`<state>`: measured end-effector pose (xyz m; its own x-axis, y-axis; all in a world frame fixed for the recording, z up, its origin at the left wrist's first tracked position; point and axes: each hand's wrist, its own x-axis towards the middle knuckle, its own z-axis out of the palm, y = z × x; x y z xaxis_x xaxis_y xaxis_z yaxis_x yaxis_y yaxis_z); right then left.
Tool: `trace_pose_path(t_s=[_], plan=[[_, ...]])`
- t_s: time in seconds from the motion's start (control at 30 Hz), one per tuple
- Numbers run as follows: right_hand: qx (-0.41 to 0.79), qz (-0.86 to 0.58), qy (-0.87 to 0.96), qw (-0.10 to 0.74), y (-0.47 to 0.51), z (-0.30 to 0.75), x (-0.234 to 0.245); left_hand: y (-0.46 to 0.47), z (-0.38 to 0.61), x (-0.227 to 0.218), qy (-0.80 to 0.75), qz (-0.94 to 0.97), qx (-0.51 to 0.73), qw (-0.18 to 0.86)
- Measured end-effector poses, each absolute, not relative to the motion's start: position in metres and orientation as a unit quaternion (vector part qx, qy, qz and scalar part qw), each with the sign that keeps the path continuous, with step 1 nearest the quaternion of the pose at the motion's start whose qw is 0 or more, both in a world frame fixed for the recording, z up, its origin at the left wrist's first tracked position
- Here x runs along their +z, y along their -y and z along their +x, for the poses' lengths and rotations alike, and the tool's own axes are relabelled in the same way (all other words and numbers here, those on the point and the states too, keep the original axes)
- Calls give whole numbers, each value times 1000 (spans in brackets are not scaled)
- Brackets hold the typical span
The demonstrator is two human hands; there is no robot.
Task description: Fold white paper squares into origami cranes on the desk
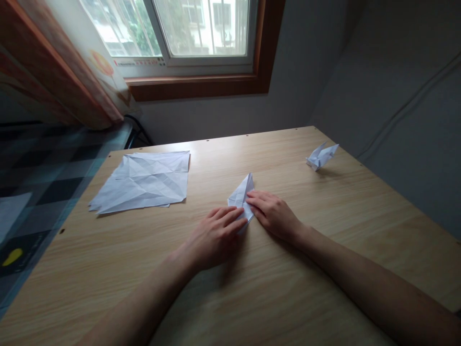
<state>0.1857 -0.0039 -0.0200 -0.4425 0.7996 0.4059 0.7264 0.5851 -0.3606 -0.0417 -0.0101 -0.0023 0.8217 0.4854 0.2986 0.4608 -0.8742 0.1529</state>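
Observation:
A white sheet folded to a pointed kite shape (240,194) lies on the wooden table, its tip facing away from me. Over its lower left part curl the fingers of my left hand (219,233), gripping the near end; the thumb is hidden. My right hand (275,214) rests at the right edge with its fingers stretched out and lying on the paper. Creases show on the upper face, while the near corner is partly covered by my fingers.
A stack of creased white sheets (151,185) lies at the left of the table (324,269). Toward the far right edge stands a folded paper figure (320,156). Left of the table is a checked cloth surface (50,192); a window (205,29) and curtain (65,62) are behind.

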Motion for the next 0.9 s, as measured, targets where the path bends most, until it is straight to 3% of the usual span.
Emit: trace_pose_path(t_s=[0.5, 0.9], plan=[[60, -533, 831, 146, -40, 190, -17, 14, -42, 3, -244, 961, 120, 46], [91, -564, 784, 240, -23, 203, -24, 9, -45, -3, -263, 954, 132, 61]])
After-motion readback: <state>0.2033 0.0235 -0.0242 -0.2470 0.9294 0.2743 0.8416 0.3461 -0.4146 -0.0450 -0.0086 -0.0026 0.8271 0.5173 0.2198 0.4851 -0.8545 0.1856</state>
